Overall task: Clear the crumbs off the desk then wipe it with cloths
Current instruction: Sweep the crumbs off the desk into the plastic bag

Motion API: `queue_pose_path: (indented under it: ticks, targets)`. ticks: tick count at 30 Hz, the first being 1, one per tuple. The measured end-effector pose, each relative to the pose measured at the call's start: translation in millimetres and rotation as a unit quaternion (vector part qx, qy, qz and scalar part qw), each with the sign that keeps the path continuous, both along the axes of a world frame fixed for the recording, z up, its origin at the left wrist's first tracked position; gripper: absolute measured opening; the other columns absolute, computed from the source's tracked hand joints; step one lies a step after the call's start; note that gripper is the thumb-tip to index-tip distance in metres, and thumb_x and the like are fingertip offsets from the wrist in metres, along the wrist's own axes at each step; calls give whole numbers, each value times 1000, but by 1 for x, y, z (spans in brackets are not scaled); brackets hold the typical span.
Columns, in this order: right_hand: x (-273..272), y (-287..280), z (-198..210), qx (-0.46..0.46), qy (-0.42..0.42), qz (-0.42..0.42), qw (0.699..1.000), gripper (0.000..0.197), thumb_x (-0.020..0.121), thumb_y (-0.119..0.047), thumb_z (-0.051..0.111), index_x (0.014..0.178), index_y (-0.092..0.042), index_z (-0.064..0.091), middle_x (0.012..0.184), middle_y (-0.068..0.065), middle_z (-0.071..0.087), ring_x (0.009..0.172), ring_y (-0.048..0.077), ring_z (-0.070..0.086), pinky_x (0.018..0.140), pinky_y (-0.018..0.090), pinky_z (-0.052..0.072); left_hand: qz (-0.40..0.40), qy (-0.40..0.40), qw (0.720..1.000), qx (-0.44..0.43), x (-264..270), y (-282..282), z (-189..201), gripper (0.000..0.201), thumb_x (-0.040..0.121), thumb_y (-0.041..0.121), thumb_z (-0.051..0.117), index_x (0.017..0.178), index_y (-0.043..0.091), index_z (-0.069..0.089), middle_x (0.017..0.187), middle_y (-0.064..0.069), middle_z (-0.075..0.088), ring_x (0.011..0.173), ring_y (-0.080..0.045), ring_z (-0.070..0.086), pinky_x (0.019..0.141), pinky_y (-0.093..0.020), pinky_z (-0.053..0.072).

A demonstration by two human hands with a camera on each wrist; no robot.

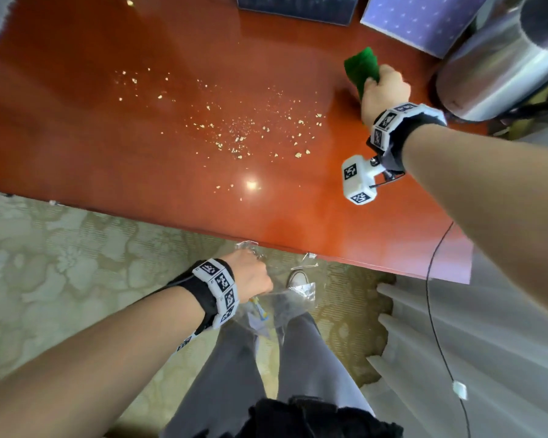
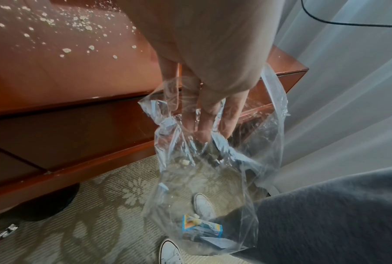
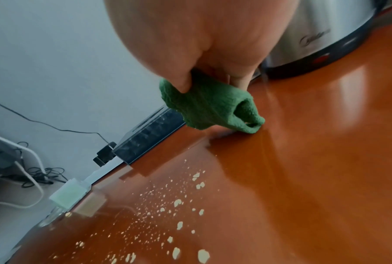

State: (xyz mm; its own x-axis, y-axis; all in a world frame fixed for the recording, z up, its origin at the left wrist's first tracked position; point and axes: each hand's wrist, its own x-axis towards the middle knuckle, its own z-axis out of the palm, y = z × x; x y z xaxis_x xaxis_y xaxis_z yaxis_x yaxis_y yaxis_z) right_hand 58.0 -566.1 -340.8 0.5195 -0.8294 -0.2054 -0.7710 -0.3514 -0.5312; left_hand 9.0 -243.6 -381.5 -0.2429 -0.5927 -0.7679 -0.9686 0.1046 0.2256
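Pale crumbs (image 1: pixel 234 134) (image 2: pixel 66 50) (image 3: pixel 178 202) lie scattered across the glossy red-brown desk (image 1: pixel 108 147) (image 3: pixel 314 178). My right hand (image 1: pixel 385 90) (image 3: pixel 213 53) grips a bunched green cloth (image 1: pixel 361 66) (image 3: pixel 210 110) at the desk's far right; the cloth's lower tip touches the surface. My left hand (image 1: pixel 250 276) (image 2: pixel 208 107) holds the rim of a clear plastic bag (image 1: pixel 285 298) (image 2: pixel 213 178) just below the desk's front edge. The bag hangs open and holds a small blue and yellow wrapper (image 2: pixel 201 227) and a few crumbs.
A steel kettle (image 1: pixel 500 67) (image 3: pixel 326 35) stands right of the cloth. A dark box (image 1: pixel 295 7) (image 3: pixel 149 135) and a purple starred box (image 1: pixel 418 20) sit at the back edge. A black cable (image 1: pixel 434 279) hangs at the right beside sheer curtains (image 1: pixel 487 327). My legs and white shoes (image 2: pixel 202 205) are below.
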Motion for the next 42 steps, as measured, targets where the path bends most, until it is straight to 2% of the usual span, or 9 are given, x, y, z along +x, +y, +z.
queue_pose_path:
  ticks: [4, 12, 18, 23, 26, 30, 33, 36, 42]
  targets:
    - [27, 2, -18, 25, 37, 30, 999, 33, 99, -18, 40, 126, -11, 58, 126, 16, 61, 116, 34, 57, 83, 32, 42, 16, 0, 1000, 10, 1, -2, 1, 34, 89, -2, 52, 113, 19, 64, 94, -3, 68, 86, -27, 65, 93, -47, 50]
    - [57, -13, -21, 26, 31, 22, 999, 35, 99, -22, 39, 128, -13, 57, 128, 13, 61, 116, 32, 57, 87, 31, 42, 22, -9, 1000, 14, 6, -11, 3, 32, 84, -4, 56, 106, 17, 66, 101, -3, 70, 91, -27, 65, 94, -44, 48]
    - [58, -3, -29, 82, 54, 118, 988, 34, 97, -24, 42, 126, -18, 58, 105, 7, 61, 99, 27, 60, 82, 29, 44, 23, -1, 1000, 15, 11, -16, 5, 34, 86, -3, 55, 109, 19, 67, 103, -3, 68, 91, -28, 64, 90, -42, 49]
    - [45, 17, -35, 57, 99, 201, 973, 29, 99, -22, 41, 119, -12, 59, 100, 10, 58, 102, 35, 63, 89, 40, 52, 19, 3, 1000, 12, 14, -18, 4, 35, 86, -3, 54, 110, 19, 66, 101, -2, 68, 89, -28, 63, 84, -41, 53]
    - [34, 28, -33, 68, 114, 230, 964, 32, 101, -23, 40, 128, -13, 56, 114, 13, 61, 107, 35, 61, 95, 41, 50, 18, 3, 1000, 10, 15, -21, 5, 33, 87, -2, 52, 109, 19, 66, 103, -2, 67, 92, -29, 64, 85, -42, 53]
    - [18, 45, -32, 84, 107, 245, 960, 42, 103, -24, 40, 144, -17, 47, 140, 13, 54, 121, 32, 55, 105, 34, 43, 25, -1, 1000, 10, 11, -22, 5, 30, 88, -2, 51, 106, 19, 65, 102, -3, 66, 93, -29, 63, 84, -43, 55]
    - [4, 58, -33, 114, 97, 238, 960, 44, 103, -25, 41, 147, -20, 44, 141, 11, 54, 111, 26, 60, 94, 27, 45, 36, -5, 999, 7, 8, -20, 5, 29, 89, -3, 50, 102, 20, 63, 95, 0, 63, 84, -27, 59, 83, -43, 55]
    - [-13, 70, -33, 131, 93, 240, 957, 44, 103, -26, 42, 147, -20, 44, 143, 11, 51, 121, 27, 55, 97, 25, 40, 40, -12, 999, 11, 6, -19, 6, 26, 89, -2, 50, 99, 18, 62, 87, 0, 57, 77, -25, 51, 83, -43, 55]
    - [-43, 96, -31, 156, 104, 243, 952, 41, 103, -26, 43, 144, -20, 47, 135, 10, 57, 120, 29, 56, 84, 20, 34, 62, -26, 998, -4, 7, -6, 4, 35, 92, 0, 53, 119, 20, 63, 103, -3, 67, 93, -26, 63, 86, -43, 55]
